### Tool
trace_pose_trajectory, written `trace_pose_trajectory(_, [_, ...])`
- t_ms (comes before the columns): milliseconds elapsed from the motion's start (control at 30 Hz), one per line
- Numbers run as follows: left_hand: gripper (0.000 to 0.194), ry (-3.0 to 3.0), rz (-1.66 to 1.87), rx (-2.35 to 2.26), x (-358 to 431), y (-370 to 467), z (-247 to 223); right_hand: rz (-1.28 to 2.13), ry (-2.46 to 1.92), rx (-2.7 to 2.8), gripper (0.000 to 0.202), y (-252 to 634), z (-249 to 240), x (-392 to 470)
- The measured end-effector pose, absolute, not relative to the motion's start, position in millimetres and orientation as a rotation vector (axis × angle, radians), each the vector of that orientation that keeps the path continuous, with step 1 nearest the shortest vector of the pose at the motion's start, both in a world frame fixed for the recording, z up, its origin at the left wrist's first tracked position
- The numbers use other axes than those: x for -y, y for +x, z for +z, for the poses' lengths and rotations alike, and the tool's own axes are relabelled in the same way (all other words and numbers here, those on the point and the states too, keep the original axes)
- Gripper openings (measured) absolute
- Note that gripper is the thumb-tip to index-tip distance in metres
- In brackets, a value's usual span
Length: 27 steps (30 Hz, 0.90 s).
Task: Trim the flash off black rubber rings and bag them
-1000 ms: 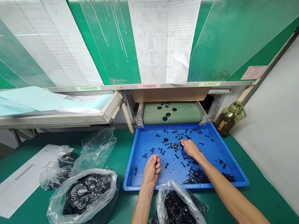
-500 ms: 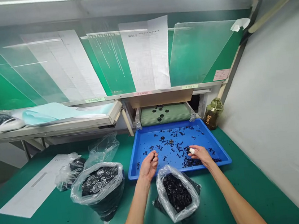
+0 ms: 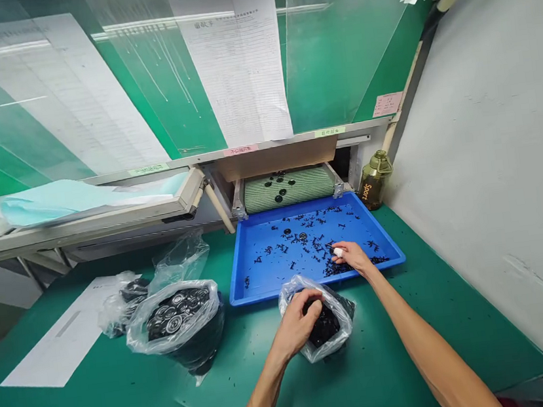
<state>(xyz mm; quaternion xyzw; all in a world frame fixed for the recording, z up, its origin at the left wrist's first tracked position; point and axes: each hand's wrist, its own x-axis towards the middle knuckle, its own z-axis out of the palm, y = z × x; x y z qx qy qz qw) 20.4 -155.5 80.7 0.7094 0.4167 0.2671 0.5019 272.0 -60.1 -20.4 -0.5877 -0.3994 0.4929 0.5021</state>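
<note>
Curling over the mouth of the clear plastic bag (image 3: 340,338) just in front of the blue tray (image 3: 269,284), the left hand (image 3: 298,319) has its fingers bent close together above the dark pieces (image 3: 325,330) inside; they hide whatever may be between them, so I cannot tell if it holds anything. The right hand (image 3: 355,258) is over the front right part of the tray, fingers drawn into a narrow pinch, with a white covering (image 3: 338,252) on one fingertip; dark bits show at the tips, but whether they are gripped or lie beneath, I cannot tell. Small black scraps (image 3: 332,269) are scattered across the tray, thickest toward its front right, and two black discs (image 3: 303,236) lie apart from each other near its middle. Directly behind the tray, more discs (image 3: 278,199) rest on a green belt (image 3: 307,192). Left of the tray stands a larger open bag (image 3: 137,341), full of ringed black discs (image 3: 173,322), with a white sheet (image 3: 43,357) farther left. A bottle (image 3: 375,184) stands by the tray's back right corner.
</note>
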Motion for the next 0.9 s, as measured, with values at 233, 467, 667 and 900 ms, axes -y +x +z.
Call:
trace_pose_trajectory(233, [0.035,1.533,0.863,-1.063,138,22,80,1.327,-1.291,1.143,0.034,250,10,70])
trace_pose_trajectory(467, [0.035,1.527,0.836,-1.148,73,33,66,1.376,-1.129,1.410,0.031,196,47,71])
trace_pose_trajectory(667, [0.031,1.460,0.851,-1.142,47,27,48,1.287,-1.151,1.650,0.028,188,55,59])
trace_pose_trajectory(900, [0.033,1.394,0.879,-1.165,32,25,31,1.357,-1.223,1.453,0.024,174,37,42])
